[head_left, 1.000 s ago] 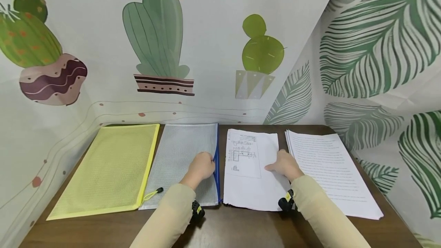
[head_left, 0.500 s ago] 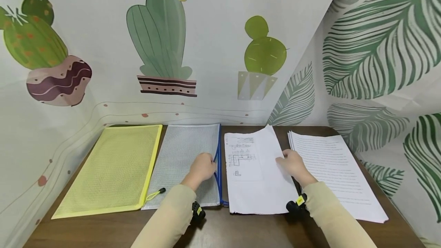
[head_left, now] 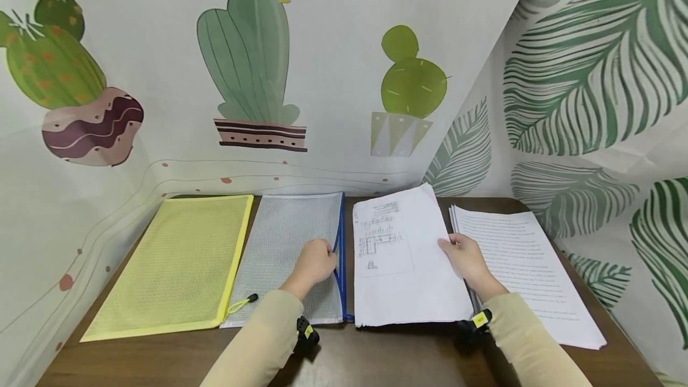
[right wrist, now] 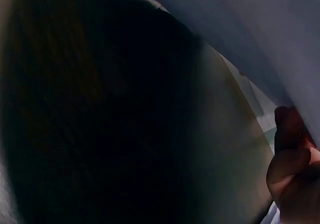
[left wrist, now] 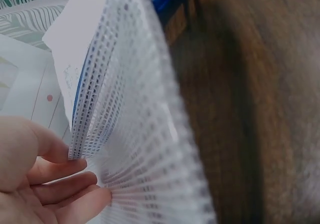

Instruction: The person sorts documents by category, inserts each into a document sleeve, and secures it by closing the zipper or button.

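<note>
My left hand (head_left: 313, 260) pinches the opening edge of a clear mesh zipper pouch (head_left: 269, 243) with a blue zipper along its right side. In the left wrist view, fingers (left wrist: 65, 179) hold the mesh edge and the pouch (left wrist: 145, 99) gapes beside them. Between thumb and fingers, my right hand (head_left: 472, 261) grips the right edge of a sheaf of white paper (head_left: 414, 273) with a line drawing on top. The sheaf is tilted, its right side raised off the table. The right wrist view is dark; fingers (right wrist: 295, 159) show against the paper's underside (right wrist: 240, 29).
A yellow mesh zipper pouch (head_left: 172, 261) lies at the left, its yellow pull cord (head_left: 240, 303) over the clear pouch's corner. A stack of printed paper (head_left: 527, 273) lies at the right. The brown table (head_left: 344, 357) meets a patterned cloth (head_left: 333, 76) behind.
My right hand has shifted right, gripped the drawing sheaf's right edge and lifted that side off the table. My left hand still holds the clear pouch's edge.
</note>
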`<state>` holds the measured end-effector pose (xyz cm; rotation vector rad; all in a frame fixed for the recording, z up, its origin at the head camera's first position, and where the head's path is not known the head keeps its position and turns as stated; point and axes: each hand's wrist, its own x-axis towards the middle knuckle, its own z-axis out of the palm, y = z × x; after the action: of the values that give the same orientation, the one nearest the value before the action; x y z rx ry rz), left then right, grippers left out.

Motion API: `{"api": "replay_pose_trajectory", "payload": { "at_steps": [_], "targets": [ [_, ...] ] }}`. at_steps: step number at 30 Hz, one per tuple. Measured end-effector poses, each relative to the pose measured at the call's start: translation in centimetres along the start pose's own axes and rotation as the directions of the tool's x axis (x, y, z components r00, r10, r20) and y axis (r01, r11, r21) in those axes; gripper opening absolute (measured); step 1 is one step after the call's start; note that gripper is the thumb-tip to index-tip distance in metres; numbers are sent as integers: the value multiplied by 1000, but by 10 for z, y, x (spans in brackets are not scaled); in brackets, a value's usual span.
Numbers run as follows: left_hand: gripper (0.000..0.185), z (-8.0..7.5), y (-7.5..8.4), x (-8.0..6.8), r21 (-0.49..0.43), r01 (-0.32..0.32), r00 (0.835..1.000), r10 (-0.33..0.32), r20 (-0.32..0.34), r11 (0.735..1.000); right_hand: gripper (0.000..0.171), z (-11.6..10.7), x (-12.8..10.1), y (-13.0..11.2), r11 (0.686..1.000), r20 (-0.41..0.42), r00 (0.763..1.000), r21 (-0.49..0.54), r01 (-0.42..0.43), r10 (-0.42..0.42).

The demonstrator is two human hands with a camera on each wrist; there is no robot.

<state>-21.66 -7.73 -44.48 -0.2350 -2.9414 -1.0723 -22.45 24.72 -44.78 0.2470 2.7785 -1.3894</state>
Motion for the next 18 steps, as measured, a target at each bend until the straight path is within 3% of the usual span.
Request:
{"api": "replay_pose_trajectory", "payload": {
  "at_steps": [10,18],
  "targets": [
    [39,-2,-4,0,-68,30,1000,-31,-6,997,49,5,1,-1,990,-41,997,132,-52,58],
    [34,-4,-3,-1,-90,37,999,-38,-11,995,51,12,2,-1,984,-67,994,166,-71,83]
  ]
}}
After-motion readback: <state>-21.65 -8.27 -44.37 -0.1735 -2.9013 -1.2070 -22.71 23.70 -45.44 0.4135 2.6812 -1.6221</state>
